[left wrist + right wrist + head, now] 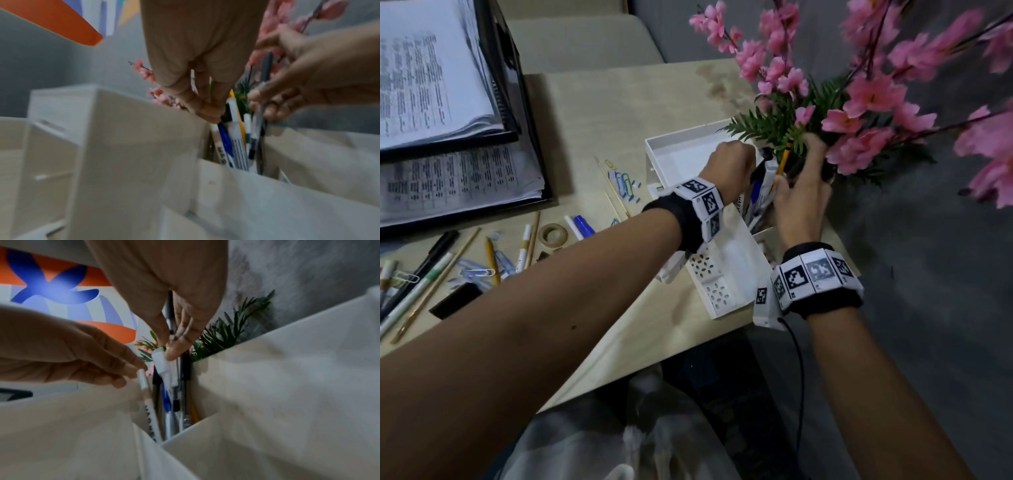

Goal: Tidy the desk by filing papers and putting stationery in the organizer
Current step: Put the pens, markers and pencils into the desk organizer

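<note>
Pens and markers crowd the tall pen compartment of the white desk organizer (726, 260), which stands at about three o'clock on the desk (592, 113) in the head view. We have our left hand (731, 164) over that compartment with the fingers curled down, and our right hand (803, 192) beside it, fingers wrapped round a few upright pens, a yellow pencil (784, 159) among them. Artificial pink flowers (866, 96) lean over from one o'clock. At nine o'clock printed papers (448, 178) lie stacked in a black file tray (513, 68), so we judge the filing largely done. Towards eight o'clock much is left loose: a black marker (440, 245), a blue-capped marker (583, 226), a tape roll (554, 234), paper clips (623, 181), pencils and sticks.

From the left wrist, our left fingertips (207, 112) pinch the top of a white marker lettered in black (219, 144), its lower half already down inside the compartment next to a blue pen (225, 142).

From the right wrist, our right fingertips (174, 352) close narrowly on a white pen cap (159, 357), with dark pens standing behind it; the lettered marker sits at seven o'clock of that cap. By our reckoning we are roughly midway: one batch is being seated, and the scatter awaits.
</note>
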Tool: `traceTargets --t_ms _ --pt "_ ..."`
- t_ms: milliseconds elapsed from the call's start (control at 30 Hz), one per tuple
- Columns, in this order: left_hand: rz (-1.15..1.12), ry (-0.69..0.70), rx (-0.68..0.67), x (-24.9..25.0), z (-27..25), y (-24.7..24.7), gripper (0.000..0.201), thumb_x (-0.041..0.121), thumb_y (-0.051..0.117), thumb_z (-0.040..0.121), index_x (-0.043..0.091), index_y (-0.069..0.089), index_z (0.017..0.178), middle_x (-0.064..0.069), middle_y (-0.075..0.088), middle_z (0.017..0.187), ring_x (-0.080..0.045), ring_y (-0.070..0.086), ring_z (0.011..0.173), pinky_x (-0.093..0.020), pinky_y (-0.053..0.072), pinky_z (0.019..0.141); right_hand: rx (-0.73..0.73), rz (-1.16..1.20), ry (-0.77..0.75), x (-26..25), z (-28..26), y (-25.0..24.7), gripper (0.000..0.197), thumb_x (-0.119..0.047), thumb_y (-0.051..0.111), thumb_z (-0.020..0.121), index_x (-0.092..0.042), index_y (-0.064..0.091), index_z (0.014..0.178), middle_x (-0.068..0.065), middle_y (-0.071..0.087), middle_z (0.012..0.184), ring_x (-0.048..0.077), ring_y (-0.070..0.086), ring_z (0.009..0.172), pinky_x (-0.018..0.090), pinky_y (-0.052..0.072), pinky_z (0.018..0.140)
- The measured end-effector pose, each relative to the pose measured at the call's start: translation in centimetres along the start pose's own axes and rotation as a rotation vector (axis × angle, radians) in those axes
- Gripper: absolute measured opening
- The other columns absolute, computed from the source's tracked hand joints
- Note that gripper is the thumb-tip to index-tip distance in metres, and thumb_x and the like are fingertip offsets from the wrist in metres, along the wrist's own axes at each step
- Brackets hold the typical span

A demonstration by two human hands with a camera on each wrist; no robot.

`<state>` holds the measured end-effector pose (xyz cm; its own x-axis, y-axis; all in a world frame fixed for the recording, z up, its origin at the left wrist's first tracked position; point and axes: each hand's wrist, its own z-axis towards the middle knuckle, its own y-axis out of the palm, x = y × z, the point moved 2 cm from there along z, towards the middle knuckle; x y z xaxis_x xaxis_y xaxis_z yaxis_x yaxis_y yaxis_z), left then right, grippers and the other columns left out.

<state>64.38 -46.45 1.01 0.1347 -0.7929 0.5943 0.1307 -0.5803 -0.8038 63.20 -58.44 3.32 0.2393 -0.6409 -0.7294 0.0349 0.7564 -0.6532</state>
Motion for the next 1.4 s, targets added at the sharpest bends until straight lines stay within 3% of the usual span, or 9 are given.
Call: traceTargets --t_ms 100,267,333,467,800,967,1167,1267,1400 --pt "-0.064 -0.025 0.055 0.5 0.4 -0.4 0.025 0.002 0.046 0.083 -0.002 0.068 0.093 -0.019 0.07 0.101 -0.034 0.061 0.099 -0.035 0.047 0.085 -0.073 -0.166 -0.06 0.8 0.5 1.2 0.04 0.0 0.049 0.091 -0.008 0.048 0.131 0.019 0.055 0.124 0.031 0.053 0.116 0.035 0.041 0.096" --pt "-0.273 -0.03 0.068 0.2 -0.1 -2.0 0.032 0.001 0.045 0.088 0.004 0.064 0.114 -0.014 0.072 0.102 -0.025 0.065 0.102 -0.02 0.045 0.092 -0.191 -0.331 -0.131 1.6 -0.5 2.5 0.062 0.006 0.046 0.086 -0.006 0.028 0.144 0.02 0.037 0.133 0.034 0.043 0.119 0.04 0.041 0.101" --pt "-0.377 -0.074 0.073 -0.7 -1.2 -3.1 0.033 -0.002 0.042 0.088 0.002 0.062 0.114 -0.01 0.069 0.09 -0.02 0.069 0.085 -0.005 0.046 0.076 -0.165 -0.277 -0.108 1.2 -0.8 2.3 0.062 0.004 0.048 0.085 -0.007 0.03 0.143 0.022 0.035 0.131 0.037 0.045 0.115 0.041 0.043 0.097" --pt "-0.679 -0.212 0.206 -5.0 -5.3 -5.2 0.025 -0.003 0.042 0.087 0.011 0.062 0.08 -0.005 0.062 0.073 0.001 0.062 0.049 -0.016 0.051 0.062 -0.08 -0.265 -0.19 -2.6 -2.8 3.2 0.058 0.005 0.048 0.083 -0.01 0.038 0.138 0.017 0.035 0.13 0.031 0.044 0.115 0.034 0.041 0.094" --pt "-0.991 -0.832 0.506 -19.0 -20.3 -8.1 0.033 -0.004 0.036 0.091 0.01 0.054 0.068 0.004 0.056 0.035 0.001 0.049 0.027 -0.01 0.038 0.034 -0.898 -0.506 -0.068 -5.8 -12.8 13.7 0.026 -0.014 0.056 0.085 -0.001 0.056 0.107 0.022 0.055 0.119 0.036 0.056 0.106 0.034 0.046 0.083" --pt "-1.028 -0.902 0.459 -20.9 -23.0 -8.1 0.033 -0.003 0.031 0.092 0.011 0.051 0.069 0.005 0.056 0.034 0.0 0.049 0.028 -0.009 0.038 0.033 -0.86 -0.534 -0.091 -5.4 -13.9 14.3 0.018 -0.014 0.057 0.085 0.0 0.056 0.096 0.019 0.057 0.094 0.037 0.057 0.095 0.036 0.047 0.077" --pt "-1.22 -0.862 0.211 -18.4 -21.9 -7.1 0.022 0.025 0.051 0.094 0.012 0.052 0.077 0.0 0.059 0.057 -0.01 0.057 0.055 -0.019 0.045 0.056 -0.883 -0.03 0.009 -7.7 -15.1 14.5 0.009 -0.006 0.068 0.079 -0.008 0.062 0.074 0.008 0.062 0.071 0.016 0.057 0.061 0.027 0.05 0.062" --pt "-1.272 -0.85 0.285 -18.0 -21.3 -7.5 0.021 0.011 0.042 0.094 0.012 0.049 0.074 -0.003 0.059 0.06 -0.005 0.056 0.04 -0.014 0.045 0.043 -0.996 0.048 -0.002 -9.1 -15.3 15.1 0.009 -0.008 0.069 0.081 -0.004 0.066 0.073 0.008 0.06 0.062 0.012 0.053 0.054 0.018 0.045 0.055" --pt "-1.206 -0.928 0.443 -20.3 -22.2 -8.5 0.025 0.003 0.039 0.091 0.012 0.042 0.068 0.006 0.042 0.031 -0.003 0.03 0.021 -0.008 0.023 0.03 -0.773 -0.137 0.078 -8.1 -13.3 16.8 0.042 -0.02 0.061 0.087 -0.011 0.044 0.049 0.017 0.054 0.059 0.021 0.049 0.058 0.032 0.046 0.066"
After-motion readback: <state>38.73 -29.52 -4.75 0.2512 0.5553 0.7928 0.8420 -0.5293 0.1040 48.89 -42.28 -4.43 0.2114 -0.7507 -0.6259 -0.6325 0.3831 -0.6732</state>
